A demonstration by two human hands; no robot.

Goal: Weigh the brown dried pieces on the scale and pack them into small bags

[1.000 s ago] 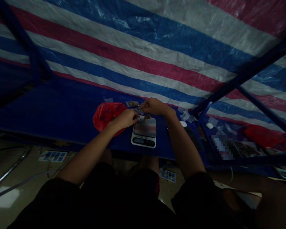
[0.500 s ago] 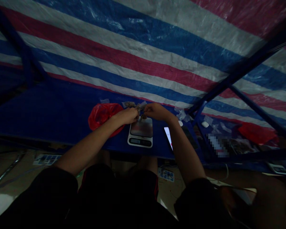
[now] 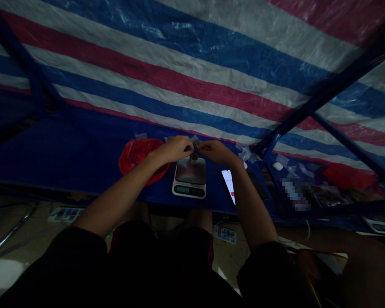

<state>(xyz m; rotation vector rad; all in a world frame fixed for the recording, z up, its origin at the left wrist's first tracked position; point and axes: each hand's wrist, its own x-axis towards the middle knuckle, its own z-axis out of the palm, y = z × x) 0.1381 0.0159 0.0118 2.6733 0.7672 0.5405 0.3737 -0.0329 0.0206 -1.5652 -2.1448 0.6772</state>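
A kitchen scale [image 3: 190, 174] with a white body, a metal plate and a digital display sits on the blue table in front of me. Just beyond its far edge, my left hand [image 3: 179, 147] and my right hand [image 3: 215, 150] meet, fingertips pinched. Between them is a small clear plastic bag [image 3: 196, 141] with something dark in it; both hands appear to grip its edges. Below the fingertips, a small brown item [image 3: 194, 157] shows at the plate's far end; its kind is too dim to tell. Left of the scale, my left forearm passes over an open red plastic bag [image 3: 134, 156].
A lit phone [image 3: 228, 186] lies right of the scale, partly behind my right forearm. Clear bags [image 3: 248, 153] lie farther right. Beyond a blue frame post are another red bag [image 3: 349, 175] and a second scale [image 3: 377, 225]. Striped sheeting [image 3: 192, 85] hangs behind.
My left hand has shifted slightly right and away from me, up off the plate's left corner. My right hand has moved a little right. The brown item shows more clearly.
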